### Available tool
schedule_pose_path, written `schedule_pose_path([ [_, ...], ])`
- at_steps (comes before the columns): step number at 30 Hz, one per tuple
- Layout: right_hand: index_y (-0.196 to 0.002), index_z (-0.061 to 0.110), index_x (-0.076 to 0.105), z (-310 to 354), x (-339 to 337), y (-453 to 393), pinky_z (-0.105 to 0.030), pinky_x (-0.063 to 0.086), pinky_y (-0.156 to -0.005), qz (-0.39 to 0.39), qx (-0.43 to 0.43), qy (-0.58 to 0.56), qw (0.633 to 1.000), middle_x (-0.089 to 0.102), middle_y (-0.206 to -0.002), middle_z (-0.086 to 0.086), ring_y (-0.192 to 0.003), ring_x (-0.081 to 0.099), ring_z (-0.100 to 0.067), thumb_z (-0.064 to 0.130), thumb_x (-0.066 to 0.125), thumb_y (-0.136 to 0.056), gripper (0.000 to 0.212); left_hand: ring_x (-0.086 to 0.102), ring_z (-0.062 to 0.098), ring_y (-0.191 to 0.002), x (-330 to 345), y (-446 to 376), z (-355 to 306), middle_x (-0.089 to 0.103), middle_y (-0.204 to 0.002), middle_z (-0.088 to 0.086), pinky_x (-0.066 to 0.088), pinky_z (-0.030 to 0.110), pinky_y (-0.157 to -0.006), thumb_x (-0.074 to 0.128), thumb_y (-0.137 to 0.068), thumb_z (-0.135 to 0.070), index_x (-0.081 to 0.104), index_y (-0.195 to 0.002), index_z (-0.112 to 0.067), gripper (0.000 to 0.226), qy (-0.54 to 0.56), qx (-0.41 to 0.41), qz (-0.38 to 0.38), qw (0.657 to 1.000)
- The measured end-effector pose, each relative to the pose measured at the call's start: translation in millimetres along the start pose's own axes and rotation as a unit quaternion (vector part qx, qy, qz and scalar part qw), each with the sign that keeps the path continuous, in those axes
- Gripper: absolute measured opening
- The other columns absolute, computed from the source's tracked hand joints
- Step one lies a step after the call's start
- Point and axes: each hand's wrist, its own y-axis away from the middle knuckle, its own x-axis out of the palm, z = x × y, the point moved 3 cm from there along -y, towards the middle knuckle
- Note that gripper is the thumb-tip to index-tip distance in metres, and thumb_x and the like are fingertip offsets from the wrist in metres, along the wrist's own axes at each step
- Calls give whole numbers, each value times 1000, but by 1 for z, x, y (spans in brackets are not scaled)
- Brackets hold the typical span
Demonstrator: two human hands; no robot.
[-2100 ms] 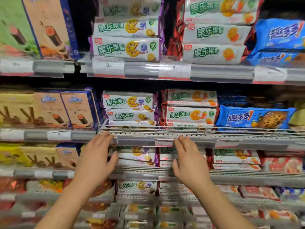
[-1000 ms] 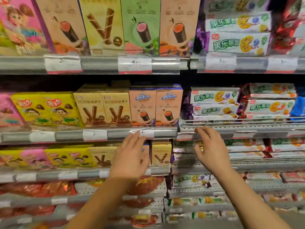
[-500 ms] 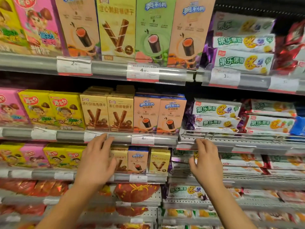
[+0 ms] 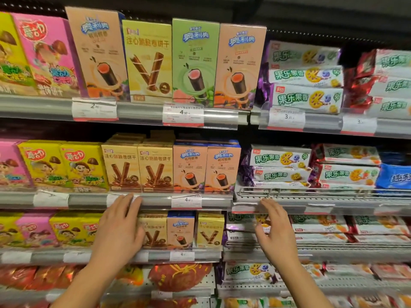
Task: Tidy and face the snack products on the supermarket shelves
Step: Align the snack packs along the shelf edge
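Left hand (image 4: 120, 227): fingers straight and together, holding nothing; fingertips reach the rail (image 4: 155, 200) of the middle shelf, just below the tan boxes (image 4: 138, 167). Palm covers part of the lower row.
Right hand (image 4: 275, 227): fingers loosely spread, thumb apart, empty; fingertips at the rail where the box bay meets the wire fence (image 4: 311, 192).
Hands, reading: both raised flat to shelf height, well apart, one per bay. Judged a reach toward the fronts, no product gripped yet.
Tan boxes: two side by side, upright, labels forward, at the shelf lip (more stacked behind and above, so the front pair hides the stock).
Peach boxes (image 4: 206, 167): two, upright, touching the tan pair on its right, flush to the rail. Row looks faced already.
Yellow boxes (image 4: 62, 165): left of the tan pair, upright, slightly angled.
Flat packs (image 4: 280, 165): stacked lying down, right of the peach boxes, behind the wire fence, which presumably stops them sliding off.
Lower row (image 4: 182, 230): small boxes below the left hand, mixed designs side by side, a gap between two. Likeliest place needing work.
Top shelf (image 4: 195, 63): tall boxes upright, labels out, price tags (image 4: 183, 114) below.
Risk: pushing one box may tip its neighbours.
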Motion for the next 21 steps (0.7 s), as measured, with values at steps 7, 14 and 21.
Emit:
schedule_pose_path([
  [7,-119,37,61,27,55,64,-36,56,-88,71,41,-45,996,57,-124,20,-111,58,1,37,47,-85,36,28,33,-152,29,1,17,25,-165,13,43,52,-113,66,-86,-31,29,-159,-15,84,-2,27,29,999],
  [14,-150,23,44,63,115,77,-35,38,-114,176,107,62,977,38,-157,2,-143,38,-18,38,49,-93,60,8,24,-156,45,-1,32,1,-169,4,34,49,-118,60,-90,-38,2,-161,-21,93,29,68,25,997],
  [21,-159,15,27,91,127,38,-42,24,-124,140,69,175,972,17,-167,-12,-154,17,-31,37,61,-93,77,3,33,-157,55,4,38,-4,-170,12,38,59,-112,52,-89,-37,-2,-162,-13,93,61,108,12,992],
])
